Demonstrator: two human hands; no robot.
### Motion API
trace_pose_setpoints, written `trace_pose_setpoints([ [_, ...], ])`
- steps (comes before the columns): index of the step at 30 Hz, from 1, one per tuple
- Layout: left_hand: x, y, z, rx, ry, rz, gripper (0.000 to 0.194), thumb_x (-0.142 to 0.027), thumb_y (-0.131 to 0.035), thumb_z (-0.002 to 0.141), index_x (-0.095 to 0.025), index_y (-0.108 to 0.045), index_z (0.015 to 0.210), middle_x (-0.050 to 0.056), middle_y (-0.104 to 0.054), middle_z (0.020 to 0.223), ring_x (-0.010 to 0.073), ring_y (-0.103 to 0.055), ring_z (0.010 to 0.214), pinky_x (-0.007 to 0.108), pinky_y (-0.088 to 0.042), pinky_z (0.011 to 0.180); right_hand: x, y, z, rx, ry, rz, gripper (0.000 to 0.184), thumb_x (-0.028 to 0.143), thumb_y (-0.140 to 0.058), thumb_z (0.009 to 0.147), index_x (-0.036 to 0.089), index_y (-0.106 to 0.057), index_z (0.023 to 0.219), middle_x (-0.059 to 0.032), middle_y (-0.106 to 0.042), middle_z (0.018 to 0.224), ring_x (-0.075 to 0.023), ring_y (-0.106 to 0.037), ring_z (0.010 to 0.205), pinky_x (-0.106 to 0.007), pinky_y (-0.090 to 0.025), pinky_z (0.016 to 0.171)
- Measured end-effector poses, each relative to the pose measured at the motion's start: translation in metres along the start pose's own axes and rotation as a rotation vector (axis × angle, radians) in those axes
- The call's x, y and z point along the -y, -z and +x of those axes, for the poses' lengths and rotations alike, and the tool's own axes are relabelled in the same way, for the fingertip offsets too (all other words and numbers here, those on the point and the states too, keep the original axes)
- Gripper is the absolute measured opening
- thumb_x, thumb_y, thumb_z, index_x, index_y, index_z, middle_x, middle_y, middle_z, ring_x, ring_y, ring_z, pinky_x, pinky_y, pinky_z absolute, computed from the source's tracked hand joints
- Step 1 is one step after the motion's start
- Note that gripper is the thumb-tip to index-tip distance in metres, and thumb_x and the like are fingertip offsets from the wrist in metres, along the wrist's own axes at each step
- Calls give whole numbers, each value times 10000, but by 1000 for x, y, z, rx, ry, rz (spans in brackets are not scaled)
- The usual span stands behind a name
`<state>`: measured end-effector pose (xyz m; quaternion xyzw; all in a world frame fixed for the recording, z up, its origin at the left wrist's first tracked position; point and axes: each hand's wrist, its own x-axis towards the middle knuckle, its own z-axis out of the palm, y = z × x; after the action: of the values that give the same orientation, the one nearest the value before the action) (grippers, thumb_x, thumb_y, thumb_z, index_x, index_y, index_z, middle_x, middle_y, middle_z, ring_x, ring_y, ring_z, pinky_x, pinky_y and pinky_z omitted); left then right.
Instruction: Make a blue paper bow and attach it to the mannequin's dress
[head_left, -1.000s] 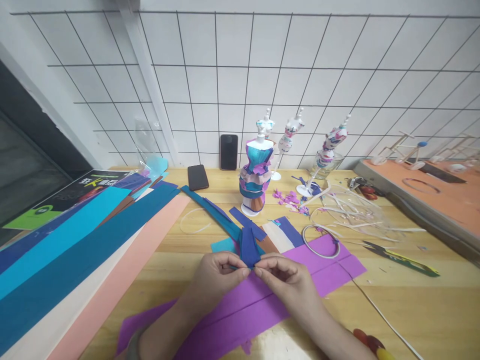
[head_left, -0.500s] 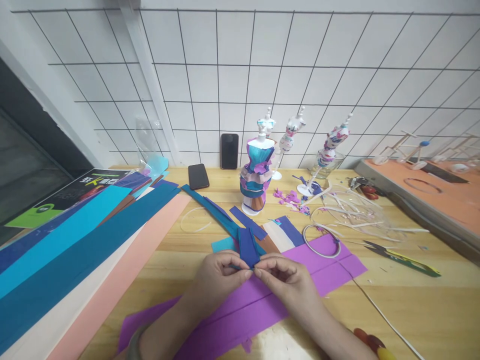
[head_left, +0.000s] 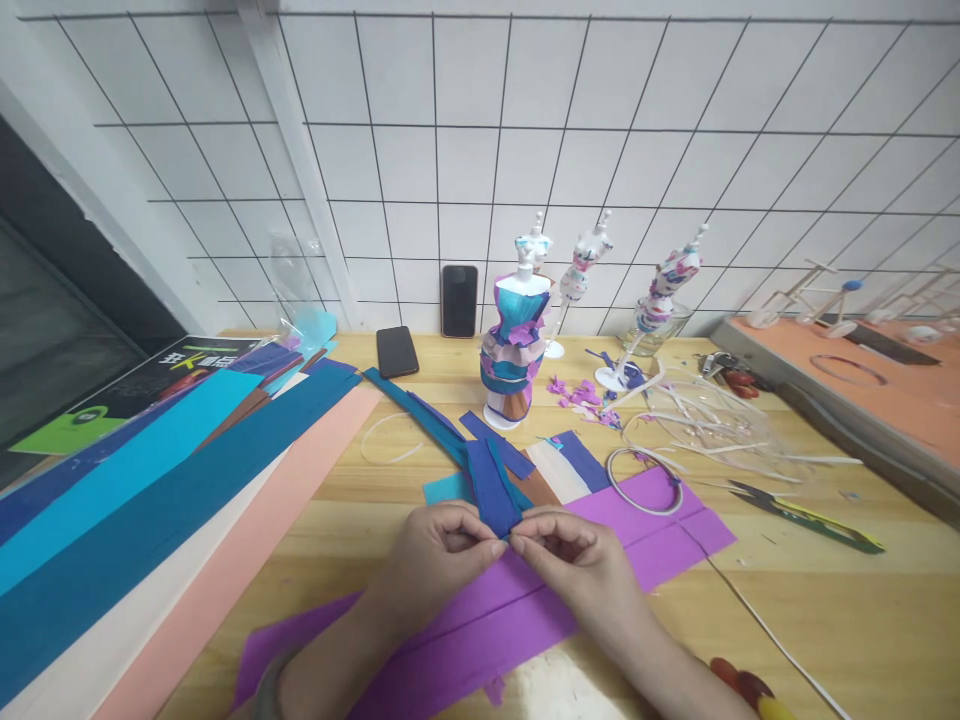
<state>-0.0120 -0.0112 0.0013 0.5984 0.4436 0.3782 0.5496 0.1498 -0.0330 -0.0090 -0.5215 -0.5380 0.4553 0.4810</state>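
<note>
Both hands meet over a wide purple crepe paper sheet (head_left: 480,640). Between them is a folded strip of dark blue crepe paper (head_left: 491,490) with teal edges. My left hand (head_left: 442,550) pinches its near end from the left, thumb against fingertips. From the right, my right hand (head_left: 566,555) pinches the same end, its fingertips almost touching the left ones. The strip's far end points away from me, beside a long teal paper strip (head_left: 416,420). Just beyond stands a small dress form (head_left: 517,350) wrapped in teal, purple and brown paper.
Long coloured paper sheets (head_left: 172,510) cover the left side. Two phones (head_left: 397,351) are at the back. On the right lie scissors (head_left: 810,515), a wire coil (head_left: 643,482) and tangled clear strips (head_left: 712,430). More dress forms (head_left: 664,290) stand behind, near an orange board (head_left: 900,390).
The far part of the blue strip has tipped away from me and left, so more of its length shows. Both hands keep their pinch in nearly the same place.
</note>
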Motion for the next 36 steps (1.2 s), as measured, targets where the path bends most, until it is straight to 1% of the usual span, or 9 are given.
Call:
trace_pose_setpoints([
  [3, 0, 0, -1, -17, 0, 6, 101, -192, -638, 671, -133, -649, 589, -15, -492, 597, 111, -486, 592, 216, -369, 548, 0, 0, 0, 0, 2, 10, 99, 277, -678, 682, 181, -688, 665, -34, -666, 693, -161, -599, 637, -249, -479, 580],
  [8, 2, 0, -2, -15, -3, 28, 108, -202, -631, 682, -135, -660, 603, -7, -506, 610, 118, -499, 607, 217, -377, 552, -1, 0, 0, 12, -13, 33, 61, 237, -673, 687, 178, -683, 671, -25, -663, 674, -147, -591, 610, -237, -468, 555],
  [14, 2, 0, -1, -13, 2, 34, 114, -209, -626, 685, -137, -657, 602, -7, -515, 609, 120, -505, 606, 216, -382, 551, 0, -1, -1, -12, -16, 49, 57, 235, -681, 679, 179, -679, 669, -21, -663, 666, -142, -586, 593, -235, -460, 543],
  [20, 2, 0, -1, 12, 10, 28, 101, -203, -619, 689, -134, -646, 620, -4, -527, 629, 119, -507, 616, 218, -388, 566, 0, -1, -1, 10, -33, 61, 59, 230, -675, 682, 174, -672, 665, -16, -654, 640, -135, -574, 578, -230, -446, 536],
  [24, 4, 0, -2, 7, 3, 43, 93, -196, -617, 691, -138, -643, 623, -10, -531, 627, 113, -505, 609, 211, -383, 561, 0, -2, -1, 12, -57, 70, 58, 228, -670, 685, 174, -666, 663, -10, -651, 630, -131, -565, 576, -225, -436, 535],
  [30, 3, 0, 0, 1, 25, 21, 102, -200, -621, 685, -130, -636, 612, -7, -539, 618, 112, -500, 597, 213, -380, 555, -2, -3, -1, -8, -51, 99, 54, 223, -681, 671, 172, -667, 663, -13, -650, 641, -125, -557, 578, -223, -429, 542],
  [36, 2, -1, 0, -10, 85, -4, 90, -205, -633, 664, -138, -628, 605, -4, -577, 618, 119, -522, 600, 216, -385, 558, -5, -3, -1, -13, -72, 125, 79, 238, -691, 665, 167, -658, 671, 7, -618, 576, -102, -520, 515, -205, -392, 479],
])
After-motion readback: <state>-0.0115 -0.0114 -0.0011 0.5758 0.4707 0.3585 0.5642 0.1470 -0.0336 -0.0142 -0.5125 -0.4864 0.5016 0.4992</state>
